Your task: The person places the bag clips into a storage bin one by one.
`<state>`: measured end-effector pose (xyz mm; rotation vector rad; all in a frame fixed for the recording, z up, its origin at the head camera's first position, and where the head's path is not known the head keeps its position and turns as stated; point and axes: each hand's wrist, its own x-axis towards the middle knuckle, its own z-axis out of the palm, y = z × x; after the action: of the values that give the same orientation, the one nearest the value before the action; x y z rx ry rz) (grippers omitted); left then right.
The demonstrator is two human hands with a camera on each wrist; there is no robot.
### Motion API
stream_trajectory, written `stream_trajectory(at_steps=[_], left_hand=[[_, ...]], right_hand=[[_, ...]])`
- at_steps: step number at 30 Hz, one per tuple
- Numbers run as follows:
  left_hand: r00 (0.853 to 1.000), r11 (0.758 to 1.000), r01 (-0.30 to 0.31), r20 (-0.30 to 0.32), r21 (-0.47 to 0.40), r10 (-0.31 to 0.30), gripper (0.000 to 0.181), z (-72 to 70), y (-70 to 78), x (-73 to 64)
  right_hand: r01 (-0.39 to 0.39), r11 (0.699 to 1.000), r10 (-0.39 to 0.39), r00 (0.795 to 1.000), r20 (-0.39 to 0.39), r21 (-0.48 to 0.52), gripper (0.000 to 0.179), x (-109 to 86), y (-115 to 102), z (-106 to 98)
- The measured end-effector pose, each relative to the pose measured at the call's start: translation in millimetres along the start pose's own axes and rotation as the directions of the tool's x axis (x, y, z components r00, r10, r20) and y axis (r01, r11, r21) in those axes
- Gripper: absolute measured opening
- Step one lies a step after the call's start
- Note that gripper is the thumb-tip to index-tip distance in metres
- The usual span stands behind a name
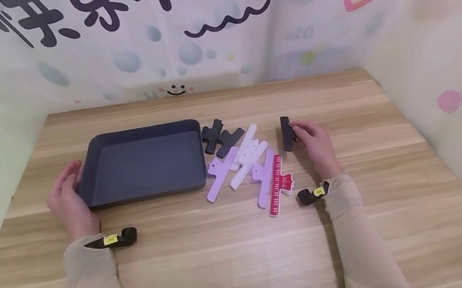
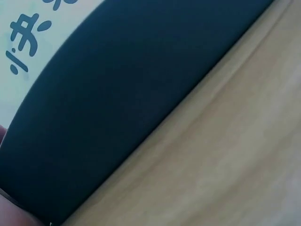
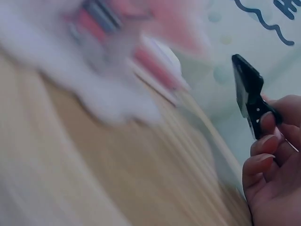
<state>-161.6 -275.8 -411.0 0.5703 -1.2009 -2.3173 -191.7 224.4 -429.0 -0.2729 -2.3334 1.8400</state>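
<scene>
Right grip [image 1: 317,146] pinches a straight-edged black clip [image 1: 286,134] while relaxed left grip [image 1: 70,201] touches a smooth, rectangular tray [image 1: 151,166].

Tray [image 1: 151,169], clips [image 1: 250,165] on wooden table [image 1: 229,266]

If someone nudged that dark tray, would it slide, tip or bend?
The dark tray would probably slide rather than tip, being wide and low on the table. Its walls stand up unsupported all round, suggesting it is fairly stiff. Its rectangular shape makes rolling unlikely.
</scene>
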Motion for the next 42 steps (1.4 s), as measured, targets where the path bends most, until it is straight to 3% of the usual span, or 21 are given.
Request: stream_trajectory(at_steps=[7,12,21,31,42], left_hand=[[1.0,0.998,-0.001,0.025,0.061,0.0,0.024,5.4,1.9,1.7],[0.998,0.991,-0.028,0.051,0.132,0.022,0.024,8.8,0.6,3.0],[0.998,0.99,-0.023,0.056,0.141,0.015,0.025,6.4,-2.4,-0.6],[0.999,0.983,-0.027,0.045,0.183,0.019,0.024,8.6,-3.7,0.5],[1.0,0.979,0.01,0.003,0.204,-0.01,0.023,2.4,1.8,-2.2]], right_hand=[[0.002,0.99,-0.002,1.0,-0.002,0.141,0.029,-3.1,-6.6,25.2],[-0.019,0.987,0.021,1.0,-0.015,0.161,0.027,-2.5,-7.5,32.4],[0.003,0.982,0.008,0.998,-0.057,0.189,0.022,-7.9,-9.8,34.1],[0.029,0.958,-0.017,0.999,-0.045,0.287,0.022,-11.2,-20.4,50.5],[0.056,0.968,-0.06,0.998,0.007,0.246,0.021,-13.5,-18.4,63.7]])
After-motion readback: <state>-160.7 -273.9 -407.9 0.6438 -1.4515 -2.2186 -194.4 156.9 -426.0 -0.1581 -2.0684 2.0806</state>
